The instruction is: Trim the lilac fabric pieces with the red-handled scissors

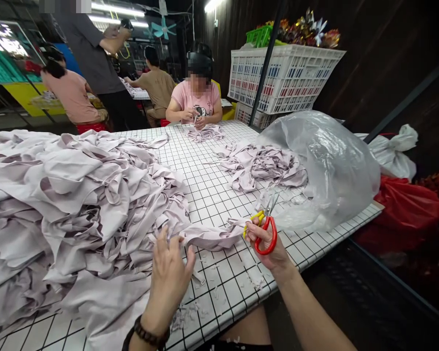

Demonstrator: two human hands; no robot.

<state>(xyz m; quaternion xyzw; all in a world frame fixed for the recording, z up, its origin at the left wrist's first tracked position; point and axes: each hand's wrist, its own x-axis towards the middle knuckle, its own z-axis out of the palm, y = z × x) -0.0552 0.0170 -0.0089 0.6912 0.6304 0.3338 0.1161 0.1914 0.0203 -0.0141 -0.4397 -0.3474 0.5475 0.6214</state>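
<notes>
My left hand (167,275) has its fingers spread at the right edge of a large heap of pale lilac fabric pieces (95,190); it grips nothing, and whether its fingertips touch the cloth I cannot tell. In my right hand (278,261) is a pair of scissors (272,239) with one red and one yellow handle, blades pointing up and away. A twisted strip of the same fabric (214,237) runs from the heap to the fingers of my right hand. Small cloth scraps (185,316) lie on the table near me.
The table (205,195) has a white cover with a black grid. A smaller fabric pile (265,165) and a big clear plastic bag (325,170) are on its right. Across sits a person (197,100) handling cloth. White crates (281,78) and a red bag (406,209) stand beyond.
</notes>
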